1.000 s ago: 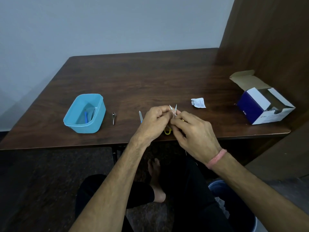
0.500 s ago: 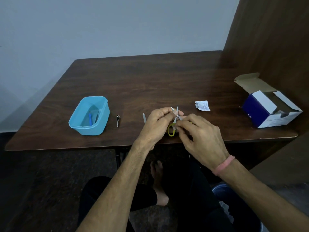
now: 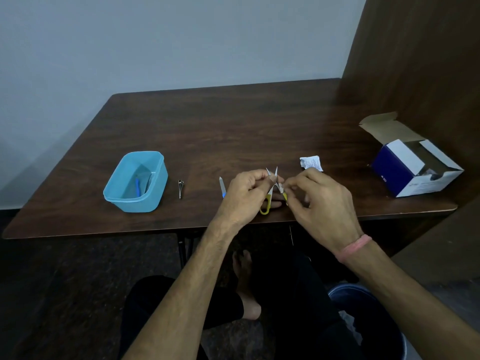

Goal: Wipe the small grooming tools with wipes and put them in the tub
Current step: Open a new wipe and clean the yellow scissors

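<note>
Two loose tools, tweezers (image 3: 180, 188) and nail file (image 3: 222, 187), beside blue tub (image 3: 158, 178), open box (image 3: 415, 168) far right, left hand (image 3: 245, 196) gripping yellow-handled scissors (image 3: 265, 207), blades apart, right hand (image 3: 320, 201) pinching, seemingly, a wipe (image 3: 280, 187) on one blade

Left hand (image 3: 246, 193) and right hand (image 3: 319, 201) raised close together (fingers curled, pinching), forearms angled inward

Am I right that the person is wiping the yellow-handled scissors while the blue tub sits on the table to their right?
Not quite: the head view shows the blue tub on the table to their left, not right. Both hands do hold the yellow-handled scissors.
</note>
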